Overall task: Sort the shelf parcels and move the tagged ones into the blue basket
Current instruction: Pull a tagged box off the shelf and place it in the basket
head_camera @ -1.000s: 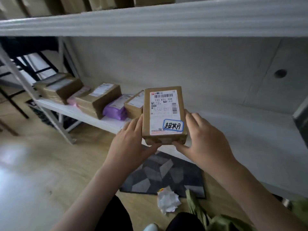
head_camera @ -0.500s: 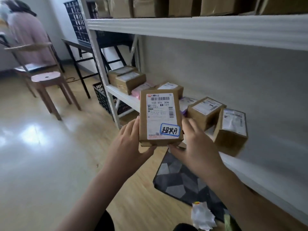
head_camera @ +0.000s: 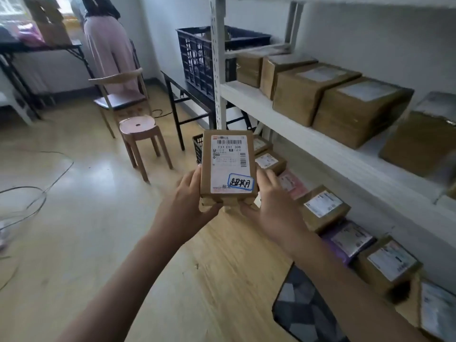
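Observation:
I hold a small brown parcel (head_camera: 228, 166) upright in front of me, over the wooden floor. Its white shipping label carries a blue-bordered handwritten tag at the lower right. My left hand (head_camera: 187, 206) grips its left edge and bottom corner. My right hand (head_camera: 274, 206) grips its right edge and bottom. A dark blue basket (head_camera: 197, 60) stands on a black table beyond the shelf's end. More parcels (head_camera: 320, 208) lie in a row on the low shelf to my right.
The white shelf unit (head_camera: 308, 134) runs along the right wall with big cardboard boxes (head_camera: 355, 109) on its middle level. A wooden stool (head_camera: 140, 134) and chair (head_camera: 121, 95) stand ahead left. A person (head_camera: 108, 43) stands at a far table. Cables lie on the floor at left.
My view has swung left, away from the shelf face and along the aisle. The parcel stays in both hands at the centre; the blue basket has come into sight.

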